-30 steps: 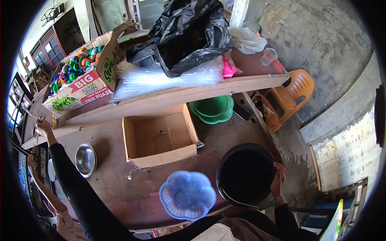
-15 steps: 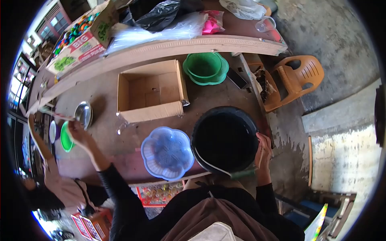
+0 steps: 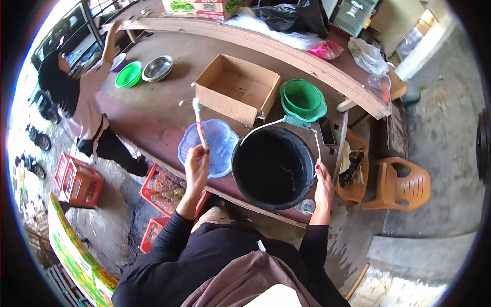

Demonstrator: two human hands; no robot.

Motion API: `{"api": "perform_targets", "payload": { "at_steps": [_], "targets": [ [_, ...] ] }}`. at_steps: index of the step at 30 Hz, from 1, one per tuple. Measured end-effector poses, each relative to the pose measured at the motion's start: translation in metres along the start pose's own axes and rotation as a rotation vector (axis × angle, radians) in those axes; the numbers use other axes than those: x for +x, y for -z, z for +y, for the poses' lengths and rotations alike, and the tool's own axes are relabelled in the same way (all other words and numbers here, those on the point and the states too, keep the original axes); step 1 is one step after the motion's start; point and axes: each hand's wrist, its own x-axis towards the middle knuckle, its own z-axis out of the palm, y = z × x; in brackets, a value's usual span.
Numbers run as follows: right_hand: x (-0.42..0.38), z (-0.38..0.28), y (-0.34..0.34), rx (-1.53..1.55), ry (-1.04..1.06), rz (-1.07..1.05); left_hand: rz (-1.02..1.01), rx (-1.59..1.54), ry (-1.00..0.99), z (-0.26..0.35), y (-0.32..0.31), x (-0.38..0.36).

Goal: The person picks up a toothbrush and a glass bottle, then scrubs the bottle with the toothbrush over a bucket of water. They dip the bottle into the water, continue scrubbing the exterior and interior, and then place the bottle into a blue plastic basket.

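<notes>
My left hand [image 3: 196, 168] is closed round the lower end of a white toothbrush [image 3: 200, 124] with red marks, held upright over the blue scalloped basket [image 3: 219, 151]. The black bucket [image 3: 272, 169] stands at the table's front edge, just right of the basket, with its handle swung to the far side. My right hand [image 3: 322, 185] grips the bucket's right rim near the handle's end. What lies inside the dark bucket is hard to make out.
An open cardboard box [image 3: 232, 92], green basins [image 3: 303, 99], a phone [image 3: 326, 131], a green bowl [image 3: 128, 75] and a metal bowl [image 3: 157, 68] are on the table [image 3: 148, 110]. Another person [image 3: 84, 94] stands at the far left. Orange chairs [image 3: 401, 184] are at right.
The view has turned. My left hand has come back from the far left to over the blue basket, with the toothbrush upright. The bucket's handle has swung from the near to the far side.
</notes>
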Motion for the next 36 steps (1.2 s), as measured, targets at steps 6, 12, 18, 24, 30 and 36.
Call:
{"api": "perform_targets", "payload": {
  "at_steps": [6, 12, 18, 24, 30, 36],
  "targets": [
    [0.001, 0.009, -0.003, -0.032, 0.000, 0.003, -0.027, 0.013, -0.026, 0.009, -0.047, -0.035],
    [0.020, 0.041, 0.001, -0.149, 0.199, 0.019, 0.034, -0.034, -0.012, -0.015, -0.073, -0.040],
    [-0.014, -0.002, 0.005, -0.549, 0.710, 0.065, 0.086, -0.173, 0.054, -0.021, -0.050, -0.050],
    [-0.077, 0.001, 0.013, -0.826, 0.848, -0.126, 0.109, -0.226, 0.100, -0.025, -0.020, -0.060],
    [-0.107, 0.010, 0.007, -1.146, 0.745, -0.108, 0.114, -0.180, 0.082, 0.002, -0.014, -0.066],
    [-0.107, -0.007, 0.007, -1.092, 0.728, -0.131, -0.066, -0.031, -0.095, 0.065, -0.042, -0.090]
  ]
}}
